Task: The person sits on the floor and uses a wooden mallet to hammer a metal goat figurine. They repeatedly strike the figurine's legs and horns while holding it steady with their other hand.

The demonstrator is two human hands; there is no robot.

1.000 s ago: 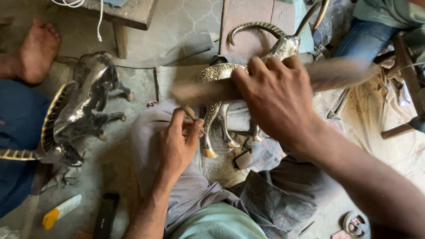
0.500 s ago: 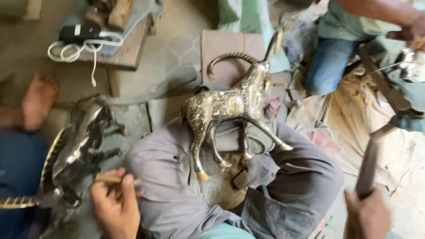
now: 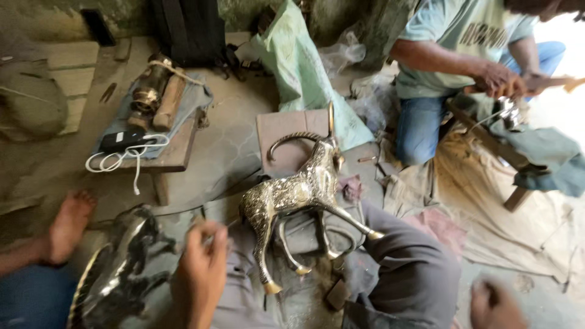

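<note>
brass deer between dark figurine and co-worker.

Brass deer figure rests between both hands.

You have two metal animal figures before you: one polished brass antelope figure with long curved horns, and one dark unpolished figure at your left. Your two hands show, left hand and right hand. One low wooden bench carries one white cable. One bare foot shows, and one co-worker, possibly holding one tool.
</note>
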